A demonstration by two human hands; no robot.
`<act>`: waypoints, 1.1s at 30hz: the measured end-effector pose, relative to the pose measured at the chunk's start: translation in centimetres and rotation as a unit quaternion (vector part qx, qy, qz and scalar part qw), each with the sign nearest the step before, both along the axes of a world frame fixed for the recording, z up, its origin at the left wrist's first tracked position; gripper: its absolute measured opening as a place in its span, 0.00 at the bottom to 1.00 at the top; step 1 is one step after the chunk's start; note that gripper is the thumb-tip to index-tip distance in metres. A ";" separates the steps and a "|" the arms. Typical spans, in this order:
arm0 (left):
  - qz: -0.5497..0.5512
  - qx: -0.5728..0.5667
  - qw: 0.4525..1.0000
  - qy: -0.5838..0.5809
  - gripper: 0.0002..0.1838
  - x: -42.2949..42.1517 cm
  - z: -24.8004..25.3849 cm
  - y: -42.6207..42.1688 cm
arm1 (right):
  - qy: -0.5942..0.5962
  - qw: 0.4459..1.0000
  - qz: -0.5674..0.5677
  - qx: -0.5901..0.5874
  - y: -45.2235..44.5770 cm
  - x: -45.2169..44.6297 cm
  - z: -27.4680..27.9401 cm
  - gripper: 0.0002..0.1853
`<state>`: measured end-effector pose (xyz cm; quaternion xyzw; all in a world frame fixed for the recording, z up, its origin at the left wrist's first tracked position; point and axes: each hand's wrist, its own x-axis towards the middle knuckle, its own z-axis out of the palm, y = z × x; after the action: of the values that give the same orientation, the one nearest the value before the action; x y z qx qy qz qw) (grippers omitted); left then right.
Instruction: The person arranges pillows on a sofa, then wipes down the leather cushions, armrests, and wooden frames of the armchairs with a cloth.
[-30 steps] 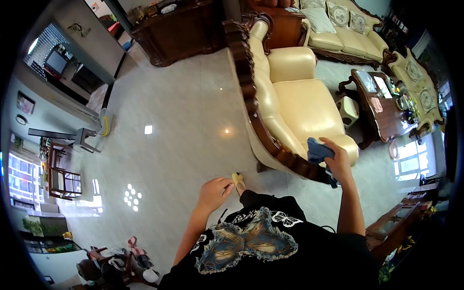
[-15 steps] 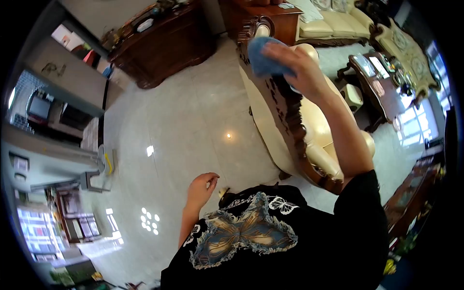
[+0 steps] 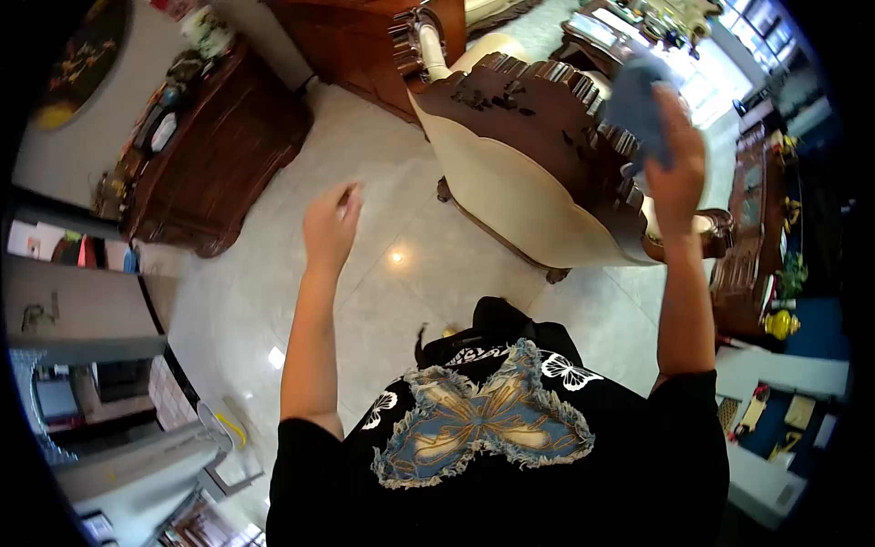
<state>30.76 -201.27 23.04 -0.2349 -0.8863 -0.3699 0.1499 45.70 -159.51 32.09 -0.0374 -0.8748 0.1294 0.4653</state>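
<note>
My right hand [image 3: 677, 169] is closed on a blue cloth [image 3: 638, 105], which is smeared by motion. Both are over the right part of the carved dark-wood top rail [image 3: 556, 105] of a cream sofa [image 3: 510, 178], seen from behind. Whether the cloth touches the wood, I cannot tell. Away from the sofa, on the left, my left hand [image 3: 331, 223] is raised over the tiled floor, its fingers loosely curled with nothing in them.
A dark wooden cabinet [image 3: 219, 150] with ornaments on top stands at the left wall. Behind the sofa's far end is a reddish-brown wooden cabinet [image 3: 365, 55]. A low table [image 3: 592, 32] lies beyond the sofa. Another wooden cabinet [image 3: 743, 219] and a yellow ornament [image 3: 781, 325] are at the right.
My view has turned to the right. The blue cloth in my right hand has moved from the sofa's far corner rightward along its back. My left hand has risen and reaches further forward.
</note>
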 end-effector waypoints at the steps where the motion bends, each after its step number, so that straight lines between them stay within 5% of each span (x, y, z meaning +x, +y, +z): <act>1: -0.056 0.040 0.998 0.012 0.07 -1.2 1.7 3.0 | -0.068 0.992 -0.043 0.094 -1.6 -0.1 -0.7 0.40; 4: -0.166 0.024 0.986 -0.008 0.08 -3.0 4.6 8.9 | -0.198 0.958 -0.151 0.147 0.2 2.7 -2.3 0.43; 5: -0.209 0.029 0.977 -0.012 0.08 -3.0 4.7 9.8 | -0.196 0.971 -0.122 0.061 2.8 4.4 -1.9 0.40; 6: -0.251 0.034 0.967 -0.015 0.09 -3.1 4.5 10.5 | -0.232 0.950 -0.149 -0.144 4.0 6.9 -1.3 0.32; 8: -0.247 0.044 0.968 0.004 0.10 -4.1 4.0 11.9 | -0.252 0.934 -0.151 -0.203 8.5 10.4 -0.2 0.25; 10: -0.240 0.052 0.969 0.026 0.12 -5.4 4.7 14.0 | -0.145 0.948 -0.173 -0.223 8.5 11.6 2.6 0.26; 14: -0.244 0.128 0.961 0.034 0.19 -7.8 3.6 19.8 | 0.045 0.984 -0.116 -0.127 3.0 6.4 7.3 0.29; 15: -0.279 0.145 0.948 0.056 0.23 -8.5 2.7 21.1 | 0.078 0.992 -0.012 -0.096 2.0 3.9 8.1 0.29; 16: -0.284 0.137 0.948 0.054 0.23 -8.4 1.9 21.9 | 0.045 0.996 -0.008 -0.072 0.6 1.1 8.2 0.31; 18: -0.342 0.113 0.917 -0.171 0.28 -8.9 0.6 23.2 | -0.019 1.000 0.004 -0.024 -2.2 -4.4 8.3 0.35; 20: -0.300 0.029 0.948 -0.100 0.25 -9.3 -0.4 22.9 | -0.157 0.987 -0.036 0.021 -5.5 -8.5 8.5 0.31; 22: -0.287 0.009 0.958 -0.029 0.24 -7.9 0.3 22.4 | -0.292 0.944 -0.068 0.135 -6.6 -10.6 5.2 0.17; 25: -0.303 -0.025 0.952 -0.031 0.22 -7.2 1.1 22.9 | -0.314 0.909 -0.132 0.239 -9.8 -7.7 5.1 0.06; 28: -0.369 -0.032 0.929 0.026 0.18 -6.3 0.5 23.8 | -0.302 0.918 -0.158 0.205 -11.9 -1.6 5.9 0.06; 32: -0.442 -0.010 0.897 0.028 0.16 -3.8 1.2 24.7 | -0.333 0.936 -0.038 -0.107 -11.7 8.3 11.0 0.19; 33: -0.456 -0.009 0.890 0.024 0.16 -3.5 1.1 24.9 | -0.244 0.960 -0.012 -0.139 -10.7 9.5 11.8 0.25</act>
<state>27.25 -176.36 24.19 -0.6232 -0.6810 -0.3842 -0.0166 55.20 -170.19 43.91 -0.1426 -0.9345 0.2316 0.2298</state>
